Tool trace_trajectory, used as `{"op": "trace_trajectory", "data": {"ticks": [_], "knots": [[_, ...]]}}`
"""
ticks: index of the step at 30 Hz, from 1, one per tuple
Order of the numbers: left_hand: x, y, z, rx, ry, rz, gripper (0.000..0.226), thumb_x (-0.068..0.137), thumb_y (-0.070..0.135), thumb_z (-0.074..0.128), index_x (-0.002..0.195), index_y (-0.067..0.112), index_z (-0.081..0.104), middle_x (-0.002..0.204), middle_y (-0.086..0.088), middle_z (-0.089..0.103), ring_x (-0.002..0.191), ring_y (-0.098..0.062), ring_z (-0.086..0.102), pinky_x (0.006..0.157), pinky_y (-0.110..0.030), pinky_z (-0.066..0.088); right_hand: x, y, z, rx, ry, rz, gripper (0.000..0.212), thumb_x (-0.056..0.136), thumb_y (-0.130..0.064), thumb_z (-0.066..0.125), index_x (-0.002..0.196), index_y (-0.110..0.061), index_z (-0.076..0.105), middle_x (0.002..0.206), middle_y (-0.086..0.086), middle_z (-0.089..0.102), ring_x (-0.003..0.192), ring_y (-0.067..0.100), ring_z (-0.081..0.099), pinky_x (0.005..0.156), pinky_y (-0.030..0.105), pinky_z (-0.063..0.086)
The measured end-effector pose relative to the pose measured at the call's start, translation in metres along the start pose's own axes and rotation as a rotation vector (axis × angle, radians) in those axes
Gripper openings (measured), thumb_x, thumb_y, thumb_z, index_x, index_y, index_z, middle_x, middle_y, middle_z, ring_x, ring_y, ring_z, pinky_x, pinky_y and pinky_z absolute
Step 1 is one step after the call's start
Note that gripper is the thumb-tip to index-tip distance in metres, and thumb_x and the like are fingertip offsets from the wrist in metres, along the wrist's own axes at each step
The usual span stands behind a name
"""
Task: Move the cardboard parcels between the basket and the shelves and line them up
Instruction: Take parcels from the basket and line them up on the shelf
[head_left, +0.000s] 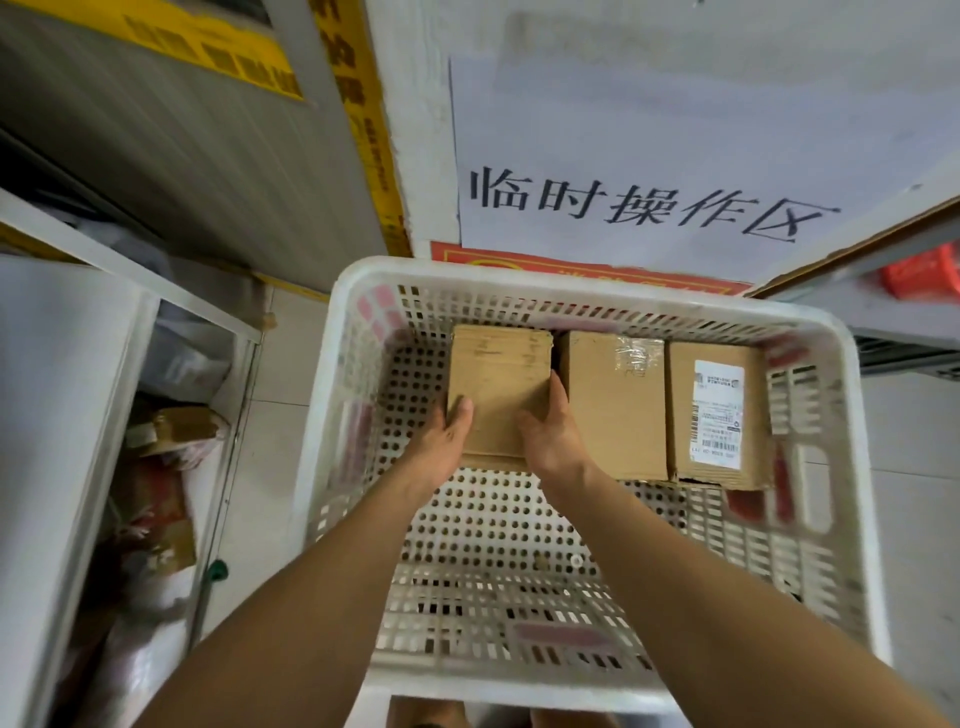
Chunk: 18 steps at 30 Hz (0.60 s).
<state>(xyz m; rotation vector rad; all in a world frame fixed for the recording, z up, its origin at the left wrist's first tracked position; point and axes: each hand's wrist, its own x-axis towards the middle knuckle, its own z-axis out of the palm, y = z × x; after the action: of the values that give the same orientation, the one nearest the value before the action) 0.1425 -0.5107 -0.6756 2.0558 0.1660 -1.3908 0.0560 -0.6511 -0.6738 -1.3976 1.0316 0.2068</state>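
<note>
Basket (347, 332), white plastic, perforated floor and slotted walls, standing on a pale tiled floor (270, 415) between shelving on either side. Faded pink stickers (382, 306) on its inner walls.

Contents: three cardboard parcels in a row along the far wall.
- Left parcel (501, 374): plain brown, no label visible on top. It sits higher than the other two, and its near edge is off the basket floor. It is just beside the middle parcel, with a narrow dark gap between them.
- Middle parcel (615, 410): brown, clear tape across the far end, touching the right parcel along its side.
- Right parcel (719, 415): brown, white shipping label with barcodes on top, near the right wall of the basket.

Hands: both on the left parcel. Left hand (447, 441) grips its near left corner, thumb lying on the top face, fingers hidden down the side. Right hand (550, 431) grips its near right edge, thumb on top, fingers tucked down into the gap toward the middle parcel.

Surroundings: white paper sign (675, 130) with black handwritten characters on the wall behind the basket. Left shelf (62, 364), white metal, holding wrapped packages and bags (171, 431). Right shelf (893, 312), grey, with a red object (922, 275) on it, blurred.
</note>
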Motion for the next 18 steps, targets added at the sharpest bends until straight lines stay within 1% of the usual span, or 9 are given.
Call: {"op": "trace_trajectory", "data": {"ticks": [4,7,8,10,11,13,14,16,18], "knots": [[-0.032,0.0,-0.008,-0.022,-0.012,0.045,0.082,0.096,0.083,0.023,0.165,0.044,0.004,0.172,-0.001,0.025,0.154,-0.032,0.031,0.124,-0.054,0.024,-0.031,-0.008,-0.006,0.125,-0.066,0.021,0.086,0.093,-0.041,0.071,0.163,-0.045,0.021,0.163,-0.005,0.043,0.15,0.027,0.04,0.121,0.062,0.038],[-0.06,0.001,-0.019,-0.13,-0.039,0.106,0.09,0.09,0.086,0.04,0.163,0.044,0.007,0.169,0.005,0.028,0.151,-0.029,0.036,0.123,-0.054,0.028,-0.064,-0.022,-0.014,0.169,-0.086,-0.009,0.081,0.093,-0.04,0.074,0.16,-0.042,0.03,0.156,-0.006,0.05,0.141,0.025,0.05,0.115,0.059,0.046],[-0.071,0.003,-0.022,-0.177,-0.047,0.108,0.088,0.09,0.083,0.049,0.159,0.045,0.009,0.164,0.006,0.035,0.145,-0.029,0.043,0.12,-0.054,0.033,-0.074,-0.028,-0.018,0.179,-0.092,-0.018,0.075,0.095,-0.035,0.073,0.158,-0.043,0.032,0.154,-0.006,0.051,0.138,0.025,0.052,0.111,0.059,0.05],[-0.094,0.007,-0.028,-0.26,-0.038,0.143,0.075,0.089,0.07,0.068,0.142,0.049,0.019,0.15,0.002,0.053,0.125,-0.023,0.06,0.108,-0.049,0.046,-0.095,-0.041,-0.025,0.205,-0.111,-0.036,0.068,0.099,-0.025,0.071,0.155,-0.045,0.038,0.148,-0.006,0.056,0.134,0.025,0.057,0.105,0.053,0.056],[-0.106,0.01,-0.031,-0.314,-0.023,0.171,0.08,0.083,0.068,0.076,0.138,0.05,0.022,0.146,0.002,0.059,0.119,-0.021,0.064,0.106,-0.051,0.05,-0.105,-0.049,-0.03,0.211,-0.123,-0.05,0.065,0.099,-0.023,0.07,0.153,-0.044,0.04,0.146,-0.006,0.059,0.132,0.024,0.059,0.106,0.051,0.056],[-0.12,0.013,-0.033,-0.398,0.018,0.198,0.099,0.066,0.072,0.088,0.142,0.06,0.025,0.143,0.005,0.064,0.123,-0.021,0.066,0.108,-0.055,0.051,-0.127,-0.069,-0.038,0.19,-0.158,-0.061,0.061,0.1,-0.024,0.07,0.151,-0.042,0.044,0.142,-0.007,0.063,0.13,0.023,0.061,0.108,0.05,0.054],[-0.128,0.015,-0.034,-0.411,0.037,0.229,0.102,0.062,0.074,0.089,0.143,0.063,0.029,0.141,0.009,0.065,0.125,-0.02,0.065,0.108,-0.055,0.051,-0.139,-0.081,-0.041,0.17,-0.179,-0.067,0.06,0.099,-0.027,0.07,0.151,-0.041,0.044,0.142,-0.006,0.063,0.129,0.023,0.062,0.108,0.049,0.054],[-0.15,0.024,-0.038,-0.353,0.097,0.309,0.097,0.063,0.074,0.088,0.145,0.054,0.04,0.133,0.015,0.068,0.122,-0.014,0.067,0.105,-0.05,0.054,-0.165,-0.105,-0.043,0.087,-0.165,-0.116,0.062,0.1,-0.032,0.071,0.153,-0.038,0.041,0.141,-0.004,0.062,0.126,0.02,0.063,0.106,0.04,0.054],[-0.181,0.039,-0.043,-0.275,0.209,0.412,0.087,0.067,0.068,0.087,0.142,0.044,0.05,0.129,0.017,0.068,0.118,-0.007,0.067,0.102,-0.041,0.057,-0.192,-0.126,-0.041,0.015,-0.075,-0.221,0.062,0.104,-0.025,0.066,0.158,-0.028,0.036,0.143,-0.004,0.059,0.126,0.012,0.06,0.106,0.031,0.051]]}}
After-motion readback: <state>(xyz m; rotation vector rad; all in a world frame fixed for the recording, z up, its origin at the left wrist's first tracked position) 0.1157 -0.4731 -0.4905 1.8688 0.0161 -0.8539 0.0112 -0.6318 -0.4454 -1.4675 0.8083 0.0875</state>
